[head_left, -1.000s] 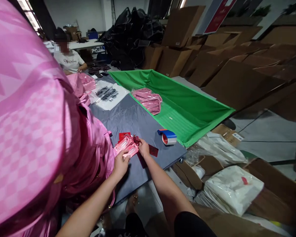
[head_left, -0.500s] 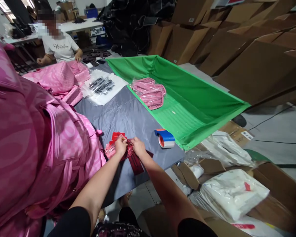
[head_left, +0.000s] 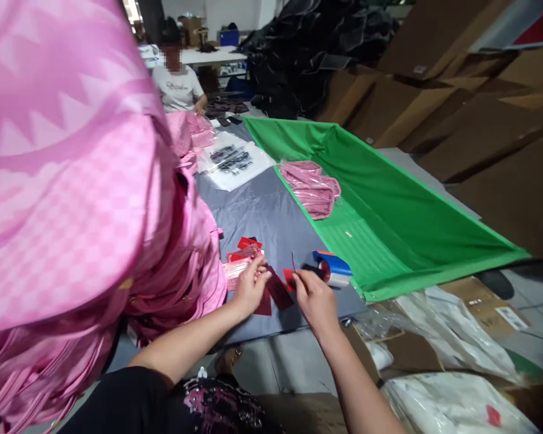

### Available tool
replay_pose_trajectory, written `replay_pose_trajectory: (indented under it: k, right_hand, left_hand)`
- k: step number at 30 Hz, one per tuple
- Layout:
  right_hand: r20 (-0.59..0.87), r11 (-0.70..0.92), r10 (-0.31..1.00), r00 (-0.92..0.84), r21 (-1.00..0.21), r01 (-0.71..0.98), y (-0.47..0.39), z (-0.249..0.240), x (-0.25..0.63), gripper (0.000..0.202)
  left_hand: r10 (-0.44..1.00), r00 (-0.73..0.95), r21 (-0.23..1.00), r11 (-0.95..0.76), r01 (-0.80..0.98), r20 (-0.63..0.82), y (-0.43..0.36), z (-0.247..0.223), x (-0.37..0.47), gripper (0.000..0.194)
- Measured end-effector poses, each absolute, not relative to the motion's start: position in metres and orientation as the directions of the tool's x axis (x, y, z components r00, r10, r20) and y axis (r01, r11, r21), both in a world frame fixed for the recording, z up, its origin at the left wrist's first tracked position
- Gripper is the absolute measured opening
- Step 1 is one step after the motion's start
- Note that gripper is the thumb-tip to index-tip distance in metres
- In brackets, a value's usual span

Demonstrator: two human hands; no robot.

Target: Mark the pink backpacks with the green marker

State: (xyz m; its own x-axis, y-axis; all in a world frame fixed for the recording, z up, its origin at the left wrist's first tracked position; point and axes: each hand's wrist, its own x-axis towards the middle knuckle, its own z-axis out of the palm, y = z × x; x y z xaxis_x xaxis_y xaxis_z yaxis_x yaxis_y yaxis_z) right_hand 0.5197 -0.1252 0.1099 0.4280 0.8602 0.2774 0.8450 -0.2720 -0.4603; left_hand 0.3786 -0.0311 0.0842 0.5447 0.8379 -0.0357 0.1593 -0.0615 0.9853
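My right hand (head_left: 315,296) is closed, pinching a small red tag (head_left: 288,278) with a thin dark cord standing up from it. To its left, my left hand (head_left: 250,289) hovers over a pile of tags, fingers loosely bent and apart; nothing shows clearly between them. The pile holds bright red tags (head_left: 248,242) and pink-red cards in clear wrap (head_left: 234,271). Dark red tags (head_left: 278,289) lie between my hands on the grey table cover (head_left: 244,208). Just beyond my right hand sits a blue tape dispenser (head_left: 337,265) with a roll in it.
Pink checkered bags (head_left: 85,211) are heaped high at left. A green fabric bin (head_left: 411,217) holds wrapped pink pieces (head_left: 310,187). Black cords lie on white plastic (head_left: 217,175). A person (head_left: 178,87) is across the table. Cardboard boxes (head_left: 457,120) stand at right.
My hands, together over the tags before, have parted. The right one has moved right with a red tag. The view has shifted, and the pink bags fill more of the left side.
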Motion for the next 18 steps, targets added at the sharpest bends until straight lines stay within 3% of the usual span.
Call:
replay_pose_trajectory:
  k: [3, 5, 8, 10, 12, 14, 18]
  right_hand:
    - [0.220, -0.069, 0.933, 0.285, -0.668, 0.741, -0.155, 0.121, 0.445, 0.032]
    - [0.129, -0.044, 0.962, 0.240, -0.797, 0.603, -0.165, 0.119, 0.388, 0.029]
    - [0.010, -0.094, 0.978, 0.210, -0.874, 0.477, -0.163, 0.112, 0.303, 0.031]
    - [0.018, -0.063, 0.987, 0.160, -0.873, 0.484, -0.155, 0.108, 0.252, 0.032]
    - [0.087, 0.010, 0.991, 0.100, -0.799, 0.602, -0.144, 0.106, 0.210, 0.034]
    - [0.113, 0.023, 0.992, 0.061, -0.627, 0.779, -0.129, 0.103, 0.177, 0.036]
    - [0.031, -0.064, 0.996, 0.078, -0.323, 0.944, -0.081, 0.093, 0.133, 0.035]
  left_hand:
    - [0.772, 0.634, 0.996, -0.079, 0.030, 0.042, -0.060, 0.106, 0.310, 0.022]
    - [0.769, 0.637, 0.998, -0.065, -0.005, 0.053, -0.071, 0.111, 0.257, 0.014]
    - [0.814, 0.580, 1.000, -0.010, -0.016, 0.018, -0.077, 0.107, 0.174, 0.012]
    - [0.861, 0.508, 0.999, 0.029, -0.017, -0.016, -0.077, 0.100, 0.118, 0.012]
    - [0.908, 0.415, 0.998, 0.062, -0.017, -0.050, -0.074, 0.091, 0.066, 0.016]
    - [0.940, 0.332, 0.996, 0.092, -0.005, -0.085, -0.068, 0.080, 0.020, 0.019]
    - [0.967, 0.209, 0.988, 0.133, 0.083, -0.147, -0.050, 0.060, -0.039, 0.025]
